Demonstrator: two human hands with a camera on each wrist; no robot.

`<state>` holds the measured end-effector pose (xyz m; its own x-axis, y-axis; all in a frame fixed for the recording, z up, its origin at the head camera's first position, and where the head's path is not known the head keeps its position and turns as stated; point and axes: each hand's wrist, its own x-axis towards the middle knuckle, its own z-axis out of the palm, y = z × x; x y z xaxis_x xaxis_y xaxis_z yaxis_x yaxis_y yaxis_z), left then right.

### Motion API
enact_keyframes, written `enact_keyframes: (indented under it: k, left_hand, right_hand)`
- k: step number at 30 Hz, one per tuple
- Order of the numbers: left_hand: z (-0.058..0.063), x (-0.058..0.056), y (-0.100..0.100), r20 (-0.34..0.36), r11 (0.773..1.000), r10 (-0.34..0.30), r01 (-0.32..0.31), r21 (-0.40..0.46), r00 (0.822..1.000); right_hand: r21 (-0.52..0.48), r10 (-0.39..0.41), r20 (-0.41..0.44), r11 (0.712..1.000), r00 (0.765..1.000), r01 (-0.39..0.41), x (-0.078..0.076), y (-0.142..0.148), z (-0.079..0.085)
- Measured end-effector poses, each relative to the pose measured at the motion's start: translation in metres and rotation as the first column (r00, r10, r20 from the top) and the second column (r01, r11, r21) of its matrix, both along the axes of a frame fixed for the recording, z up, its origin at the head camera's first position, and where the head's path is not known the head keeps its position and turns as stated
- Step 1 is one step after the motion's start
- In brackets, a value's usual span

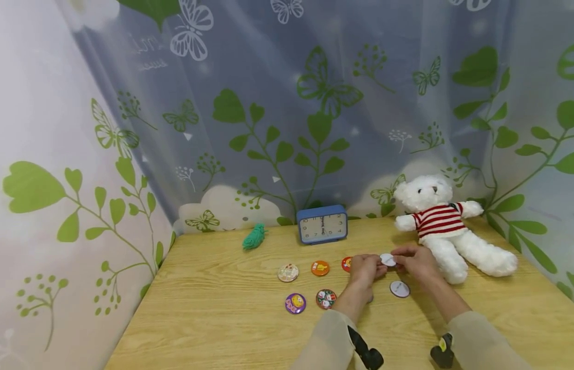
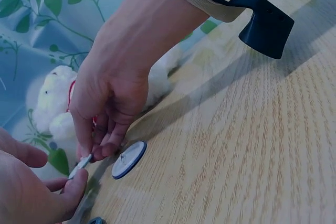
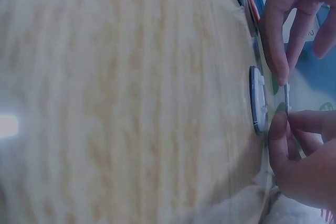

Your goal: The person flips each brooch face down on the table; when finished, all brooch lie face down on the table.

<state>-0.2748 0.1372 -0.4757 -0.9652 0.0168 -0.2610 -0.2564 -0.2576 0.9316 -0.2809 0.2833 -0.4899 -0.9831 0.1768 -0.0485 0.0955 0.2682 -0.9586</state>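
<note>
Both hands pinch one round pin badge [image 1: 387,259], held just above the table with its white back and pin facing up. My left hand [image 1: 364,270] grips its left edge between thumb and fingers. Fingers and thumb of my right hand [image 1: 418,262] pinch the opposite edge. In the right wrist view the held badge [image 3: 286,99] shows edge-on between the fingertips. Just below the hands, a second badge [image 1: 400,289] lies pin side up on the wood, also seen in the left wrist view as a white disc [image 2: 129,160]. A red badge [image 1: 346,263] is partly covered by my left hand.
Left of the hands lie a floral badge [image 1: 288,273], an orange badge [image 1: 320,267], a purple badge [image 1: 295,303] and a dark patterned badge [image 1: 326,298]. Behind them stand a blue clock [image 1: 322,224] and a green bundle [image 1: 254,237]. A white teddy bear [image 1: 441,226] sits at right.
</note>
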Motion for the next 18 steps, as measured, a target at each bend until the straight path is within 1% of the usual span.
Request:
enact_keyframes:
  k: [6,18]
  left_hand:
    - [-0.0007,0.0003,0.0025,0.013,1.0,0.015,-0.015,-0.002,1.0]
    - [-0.0002,-0.0003,0.0043,0.015,0.999,0.027,-0.026,-0.026,1.0]
  right_hand:
    - [0.026,0.011,0.031,1.0,0.999,-0.011,0.0,0.0007,-0.0038]
    - [0.047,0.04,0.015,0.998,0.999,-0.041,-0.0006,0.0029,-0.0052]
